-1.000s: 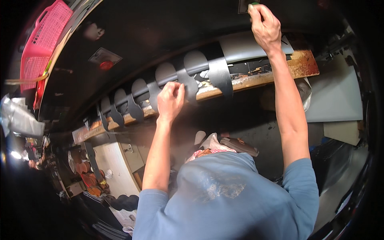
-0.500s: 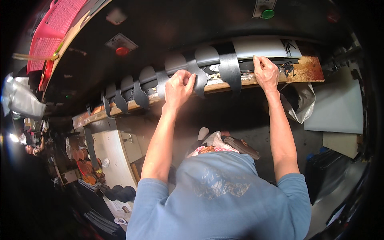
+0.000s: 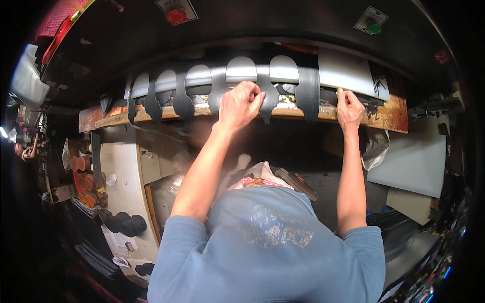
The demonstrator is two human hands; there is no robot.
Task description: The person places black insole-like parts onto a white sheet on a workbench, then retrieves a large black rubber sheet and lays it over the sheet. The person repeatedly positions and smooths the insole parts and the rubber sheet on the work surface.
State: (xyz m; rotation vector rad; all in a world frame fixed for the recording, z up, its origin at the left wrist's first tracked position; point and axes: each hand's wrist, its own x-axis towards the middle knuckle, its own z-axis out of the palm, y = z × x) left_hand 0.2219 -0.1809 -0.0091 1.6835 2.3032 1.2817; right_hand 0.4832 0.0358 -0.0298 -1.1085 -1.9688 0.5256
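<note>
A long white board (image 3: pixel 346 70) lies along the wooden ledge in front of me. Over it is a black sheet (image 3: pixel 307 93) with a row of rounded cut-outs; its dark tongues hang past the board's front edge. My left hand (image 3: pixel 238 107) is closed at that edge, between two tongues and against the sheet. What its fingertips grip is hidden. Farther right, my right hand (image 3: pixel 349 111) pinches the front edge of the board, beyond the last tongue.
A dark machine front with a red button (image 3: pixel 176 17) and a green button (image 3: pixel 374 29) hangs over the wooden ledge (image 3: pixel 394 113). Black scraps (image 3: pixel 371 107) lie under the board. A pale cabinet (image 3: pixel 118 171) stands lower left, a large pale sheet (image 3: pixel 411 164) lower right.
The view has turned and shifted, so the ledge now looks more level. Both hands remain at the board's front edge, in much the same places along it.
</note>
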